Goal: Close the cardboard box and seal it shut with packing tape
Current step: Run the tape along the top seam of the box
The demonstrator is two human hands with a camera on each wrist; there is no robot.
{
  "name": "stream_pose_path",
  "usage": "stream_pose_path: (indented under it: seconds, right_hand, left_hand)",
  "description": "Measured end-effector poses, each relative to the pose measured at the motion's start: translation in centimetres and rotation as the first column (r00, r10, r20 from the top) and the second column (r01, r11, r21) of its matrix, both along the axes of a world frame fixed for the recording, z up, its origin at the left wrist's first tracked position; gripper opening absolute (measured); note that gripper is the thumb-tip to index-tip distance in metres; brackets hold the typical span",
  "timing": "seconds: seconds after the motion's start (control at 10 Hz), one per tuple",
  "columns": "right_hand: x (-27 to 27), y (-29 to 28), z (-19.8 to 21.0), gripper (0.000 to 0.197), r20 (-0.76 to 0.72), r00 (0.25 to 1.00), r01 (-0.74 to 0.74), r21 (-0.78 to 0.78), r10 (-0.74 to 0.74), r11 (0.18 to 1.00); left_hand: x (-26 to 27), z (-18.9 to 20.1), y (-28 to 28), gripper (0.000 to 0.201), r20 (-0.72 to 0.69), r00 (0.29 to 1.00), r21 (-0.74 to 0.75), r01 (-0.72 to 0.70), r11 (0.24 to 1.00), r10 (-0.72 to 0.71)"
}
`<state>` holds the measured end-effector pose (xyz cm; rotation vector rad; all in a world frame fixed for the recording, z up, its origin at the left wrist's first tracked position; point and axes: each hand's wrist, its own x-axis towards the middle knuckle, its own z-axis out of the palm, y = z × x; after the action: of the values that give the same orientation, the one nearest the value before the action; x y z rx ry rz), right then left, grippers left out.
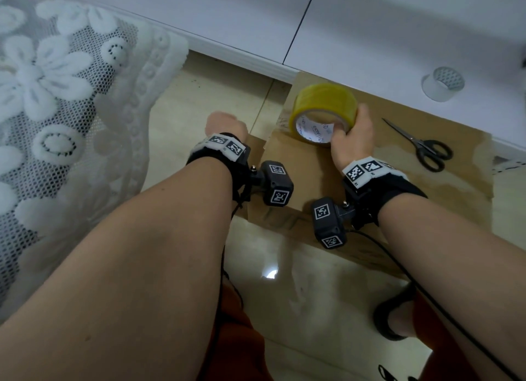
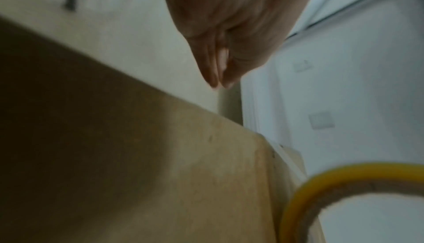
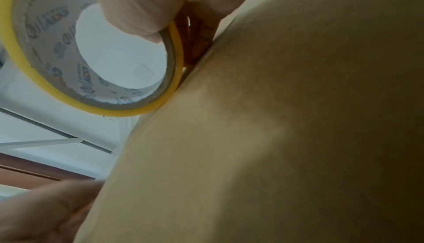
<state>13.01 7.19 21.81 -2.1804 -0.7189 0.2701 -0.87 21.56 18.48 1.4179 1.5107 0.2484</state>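
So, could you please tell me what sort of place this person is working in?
Most likely a room at home, with the work done on the floor. The cardboard box sits on glossy floor tiles beside white cabinet doors, and a lace cloth with a flower pattern hangs at the left.

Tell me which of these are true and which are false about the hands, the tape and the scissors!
1. The right hand holds the yellow tape roll. True.
2. The scissors are in the left hand. False: they lie on the cardboard box, right of the tape, with no hand on them.
3. The tape roll sits on top of the box. True.
4. The box stands on a table. False: it stands on the tiled floor.
5. A second, clear tape roll lies on the white surface behind the box. True.
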Motion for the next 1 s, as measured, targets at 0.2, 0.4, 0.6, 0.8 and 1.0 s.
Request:
stream_pose_path:
  seconds: [0.2,0.4,0.6,0.8,1.0]
  right_hand:
    - [0.2,-0.2,0.4,0.025,-0.016,0.999,-0.038,-0.026,0.037,0.999]
    - [0.6,-0.3,0.6,0.026,-0.050,0.997,-0.064,-0.047,0.062,0.997]
    - [0.8,-0.2,0.6,0.028,-0.080,0.994,-0.074,-0.043,0.070,0.996]
    - [0.8,-0.5,1.0,0.038,-0.122,0.989,-0.088,-0.047,0.082,0.995]
    - [0.8,-0.6,1.3,0.029,-0.063,0.992,-0.113,-0.106,0.107,0.988]
  left_hand:
    - [2.7,1.7,-2.9,0.057,0.146,0.949,-0.167,0.302,0.939,-0.280]
    - [2.9,-4.7,-0.4,0.127,0.158,0.947,-0.352,0.318,0.880,-0.279]
    - [2.6,-3.8,-1.2,0.107,0.239,0.913,-0.466,0.407,0.785,-0.331]
    - [2.8,2.8,-3.6,0.078,-0.006,0.937,-0.154,0.345,0.926,-0.350]
    - [3.9,3.1,-4.9,0.068,-0.101,0.932,-0.158,0.331,0.930,-0.349]
